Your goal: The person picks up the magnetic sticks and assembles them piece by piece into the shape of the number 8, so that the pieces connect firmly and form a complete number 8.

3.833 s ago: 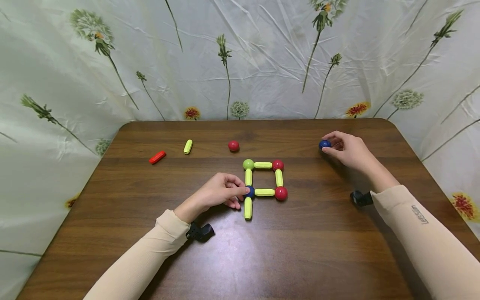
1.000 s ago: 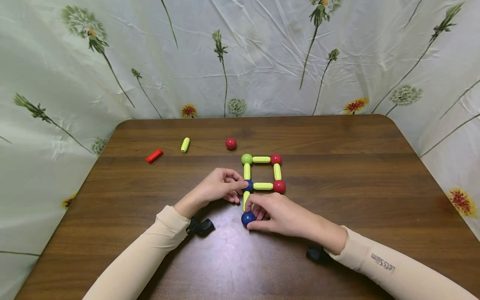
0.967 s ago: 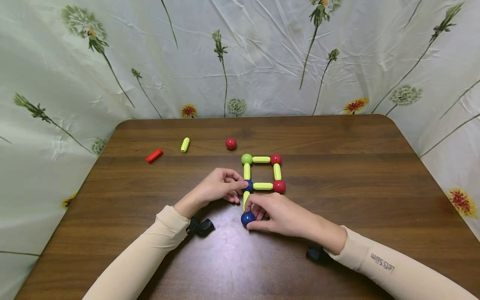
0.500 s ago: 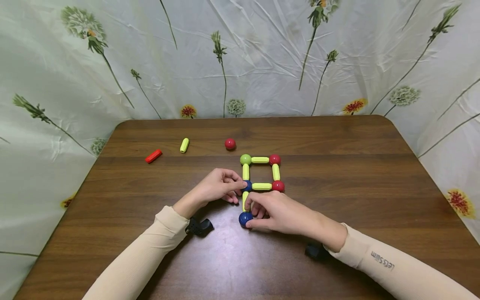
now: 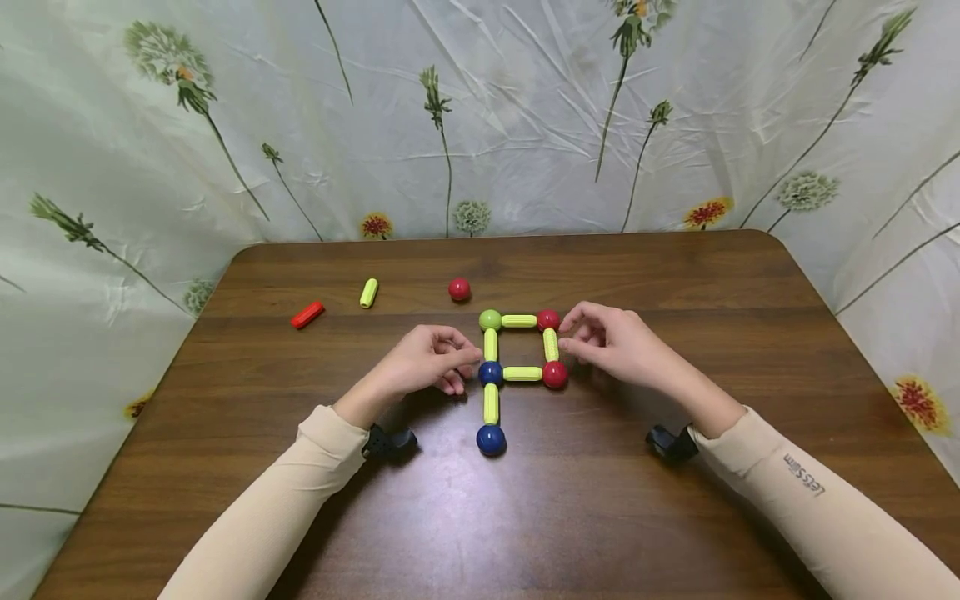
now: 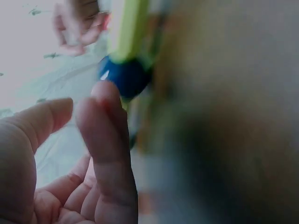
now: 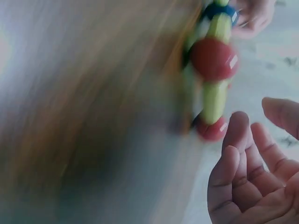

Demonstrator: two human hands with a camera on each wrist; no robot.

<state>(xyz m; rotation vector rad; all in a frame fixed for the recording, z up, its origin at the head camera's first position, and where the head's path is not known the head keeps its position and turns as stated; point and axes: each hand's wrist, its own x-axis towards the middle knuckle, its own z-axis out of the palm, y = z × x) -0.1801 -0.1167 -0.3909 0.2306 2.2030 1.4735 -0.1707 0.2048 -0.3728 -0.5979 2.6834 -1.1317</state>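
On the table lies a figure of balls and yellow-green rods: a square with a green ball (image 5: 491, 320), two red balls (image 5: 555, 374) and a blue ball (image 5: 491, 372) at its corners. From that blue ball a rod (image 5: 491, 404) runs toward the person to a second blue ball (image 5: 491, 440). My left hand (image 5: 420, 362) is just left of the corner blue ball, thumb and fingers apart, holding nothing; whether a fingertip touches the ball I cannot tell. My right hand (image 5: 618, 342) hovers right of the square's right-hand rod (image 5: 551, 345), fingers loosely bent and nothing held.
A loose red ball (image 5: 460, 289) lies behind the figure. Farther left are a loose yellow-green rod (image 5: 369, 293) and a red rod (image 5: 307, 315). The brown wooden table (image 5: 637, 517) ends at a flowered curtain (image 5: 525, 125).
My right hand brought the second blue ball from the right to the near rod's end, let it go, then moved back and right. My left hand has let go of the corner blue ball.
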